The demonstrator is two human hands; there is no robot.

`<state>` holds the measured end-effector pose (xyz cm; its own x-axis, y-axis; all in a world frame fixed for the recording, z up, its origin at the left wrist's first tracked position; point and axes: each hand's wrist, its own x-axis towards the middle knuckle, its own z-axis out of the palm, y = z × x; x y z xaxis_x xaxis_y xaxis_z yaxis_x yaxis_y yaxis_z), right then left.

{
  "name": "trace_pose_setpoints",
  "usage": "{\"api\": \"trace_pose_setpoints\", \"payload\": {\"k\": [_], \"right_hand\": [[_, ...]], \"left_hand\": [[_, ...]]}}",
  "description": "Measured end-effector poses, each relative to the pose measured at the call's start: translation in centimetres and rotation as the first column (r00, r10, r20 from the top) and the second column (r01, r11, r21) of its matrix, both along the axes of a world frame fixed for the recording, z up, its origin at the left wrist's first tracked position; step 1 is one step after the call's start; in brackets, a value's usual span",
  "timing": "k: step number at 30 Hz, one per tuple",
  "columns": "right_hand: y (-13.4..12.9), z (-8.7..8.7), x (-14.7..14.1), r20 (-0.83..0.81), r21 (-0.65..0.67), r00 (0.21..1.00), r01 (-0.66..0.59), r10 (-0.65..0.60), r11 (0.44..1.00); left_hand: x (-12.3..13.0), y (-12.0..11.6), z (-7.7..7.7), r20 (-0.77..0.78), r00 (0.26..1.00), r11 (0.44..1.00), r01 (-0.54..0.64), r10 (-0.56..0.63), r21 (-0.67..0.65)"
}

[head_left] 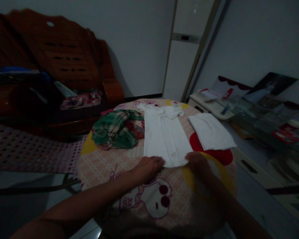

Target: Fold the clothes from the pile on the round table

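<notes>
A white short-sleeved shirt lies lengthwise on the round table, its sides folded inward and its bottom hem towards me. My left hand is closed on the hem's left corner. At the right corner, my right hand pinches the same hem. A small label shows near the hem between the two hands. To the left of the shirt is a crumpled green plaid cloth. On the right, a folded white garment rests flat, apart from the shirt.
A pink patterned cloth covers the round table. Behind it on the left stands a carved wooden chair; a woven pink seat is nearer. To the right is a glass-topped cabinet with several items. A tall white cabinet-like unit stands behind.
</notes>
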<state>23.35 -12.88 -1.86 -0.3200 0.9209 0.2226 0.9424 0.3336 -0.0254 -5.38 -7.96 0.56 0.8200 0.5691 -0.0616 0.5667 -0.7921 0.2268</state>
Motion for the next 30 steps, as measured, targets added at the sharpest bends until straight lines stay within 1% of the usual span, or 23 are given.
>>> {"api": "trace_pose_setpoints", "payload": {"k": [3, 4, 5, 7, 9, 11, 12, 14, 15, 16, 18, 20, 22, 23, 24, 26, 28, 30], "right_hand": [[1.7, 1.3, 0.8, -0.076, 0.049, 0.997, 0.033, -0.029, 0.998], [2.7, 1.9, 0.8, -0.092, 0.071, 0.995, 0.041, -0.034, 0.997], [3.8, 2.6, 0.9, -0.105, 0.095, 0.993, 0.057, -0.047, 0.994], [6.5, 4.0, 0.6, -0.1, 0.095, 0.992, 0.08, -0.071, 0.992], [9.7, 5.4, 0.2, -0.077, 0.083, 0.987, 0.144, -0.138, 0.986], [12.8, 6.3, -0.3, -0.064, 0.1, 0.975, 0.219, -0.214, 0.971], [14.1, 6.5, -0.6, -0.065, 0.117, 0.973, 0.228, -0.221, 0.967], [15.9, 6.4, -0.9, -0.093, 0.158, 0.976, 0.212, -0.199, 0.965], [16.3, 6.0, -1.1, -0.11, 0.164, 0.977, 0.198, -0.181, 0.966], [16.3, 5.5, -1.1, -0.124, 0.158, 0.978, 0.184, -0.165, 0.97], [15.4, 4.2, -1.2, -0.131, 0.107, 0.984, 0.137, -0.122, 0.985], [13.9, 2.6, -1.3, -0.107, 0.032, 0.993, 0.048, -0.044, 0.998], [12.3, 1.4, -1.6, -0.067, -0.026, 0.997, -0.043, 0.041, 0.999], [11.7, 0.9, -1.8, -0.039, -0.045, 0.997, -0.069, 0.068, 0.997], [11.3, 0.7, -2.2, -0.008, -0.055, 0.997, -0.074, 0.074, 0.996], [11.1, 0.6, -2.9, 0.061, -0.061, 0.997, -0.041, 0.045, 0.997], [11.4, 1.0, -3.5, 0.109, -0.069, 0.994, 0.017, -0.01, 0.997], [11.8, 1.7, -3.9, 0.116, -0.084, 0.991, 0.071, -0.061, 0.994]], "left_hand": [[-0.4, 2.4, 1.0, 0.036, 0.999, 0.998, -0.008, 0.01, -0.055], [-0.5, 3.5, 1.6, 0.066, 0.998, 0.998, -0.02, 0.024, -0.056], [-0.4, 4.7, 2.4, 0.096, 0.993, 0.997, -0.061, 0.066, -0.05], [-0.2, 7.4, 4.2, 0.144, 0.982, 0.992, -0.122, 0.124, -0.021], [0.3, 10.3, 6.0, 0.154, 0.971, 0.982, -0.19, 0.185, 0.017], [0.8, 12.9, 7.1, 0.113, 0.96, 0.963, -0.264, 0.257, 0.055], [1.1, 14.0, 7.3, 0.099, 0.946, 0.944, -0.318, 0.31, 0.084], [1.3, 15.3, 6.9, 0.106, 0.923, 0.91, -0.384, 0.371, 0.157], [1.3, 15.4, 6.5, 0.118, 0.922, 0.905, -0.385, 0.369, 0.181], [1.1, 15.3, 5.9, 0.129, 0.93, 0.911, -0.364, 0.344, 0.193], [0.7, 14.1, 4.6, 0.123, 0.957, 0.944, -0.282, 0.263, 0.17], [0.2, 12.4, 3.1, 0.078, 0.976, 0.97, -0.21, 0.201, 0.12], [0.1, 10.7, 1.8, 0.025, 0.983, 0.978, -0.183, 0.182, 0.095], [0.2, 10.1, 1.1, 0.01, 0.983, 0.978, -0.186, 0.186, 0.097], [0.3, 9.6, 0.6, 0.007, 0.981, 0.975, -0.194, 0.194, 0.108], [0.8, 9.3, -0.2, 0.029, 0.976, 0.966, -0.219, 0.217, 0.14], [1.2, 9.6, -0.6, 0.044, 0.971, 0.959, -0.239, 0.235, 0.154], [1.3, 10.3, -0.6, 0.02, 0.966, 0.955, -0.258, 0.258, 0.145]]}}
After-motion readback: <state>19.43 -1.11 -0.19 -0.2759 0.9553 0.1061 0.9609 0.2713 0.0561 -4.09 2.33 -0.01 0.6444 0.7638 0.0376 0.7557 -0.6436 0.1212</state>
